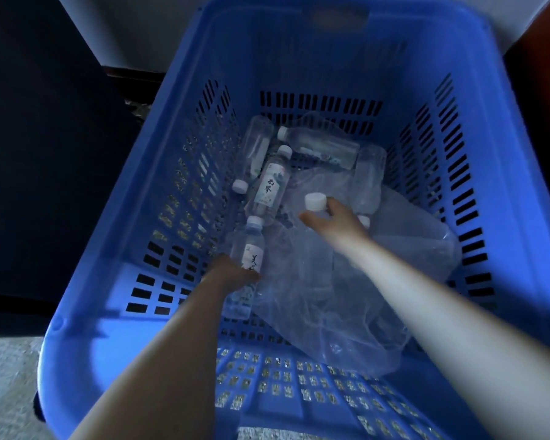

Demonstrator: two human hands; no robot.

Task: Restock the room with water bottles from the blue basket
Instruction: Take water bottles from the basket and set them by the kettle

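Here, both hands reach into the blue basket [502, 160].

The left hand [232, 271] grips a labelled water bottle [248, 246] near the left wall; the right hand [334, 220] pinches the white cap [315, 201] of another bottle beside clear plastic wrap [331, 296]. More bottles lie behind.

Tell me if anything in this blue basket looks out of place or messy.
Crumpled clear plastic wrap sprawls over the floor of the blue slotted plastic basket, partly covering the clear white-capped water bottles, which lie at jumbled angles. No spill or damage shows.
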